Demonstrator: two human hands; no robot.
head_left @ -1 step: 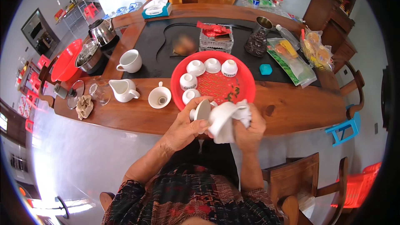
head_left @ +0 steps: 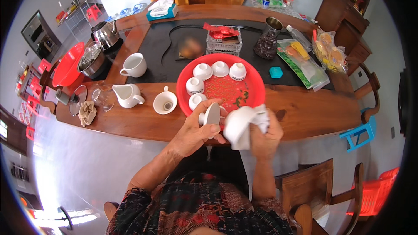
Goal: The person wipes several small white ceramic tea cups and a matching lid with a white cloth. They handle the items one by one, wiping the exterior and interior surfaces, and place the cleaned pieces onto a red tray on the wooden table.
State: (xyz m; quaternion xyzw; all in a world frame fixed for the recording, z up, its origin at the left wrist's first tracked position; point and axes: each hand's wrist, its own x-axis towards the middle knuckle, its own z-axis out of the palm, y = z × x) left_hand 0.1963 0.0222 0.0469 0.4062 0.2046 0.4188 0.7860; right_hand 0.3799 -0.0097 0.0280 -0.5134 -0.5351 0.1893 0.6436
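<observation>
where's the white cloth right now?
In the head view the white cloth is bunched in the right hand, just below the near rim of the red tray, beside the small white lid held by the left hand.

Cups (head_left: 220, 68) sit on the tray (head_left: 254, 87) mid-frame; pitcher (head_left: 127, 94) lies left of it, hands below.

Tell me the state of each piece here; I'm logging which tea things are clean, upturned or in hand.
Left hand: holds a small white lid.
Right hand: grips a bunched white cloth.
Red tray: on the table, carrying small white cups, upside down.
White mug: upright.
White pitcher: upright.
Kettle: lid on.
</observation>
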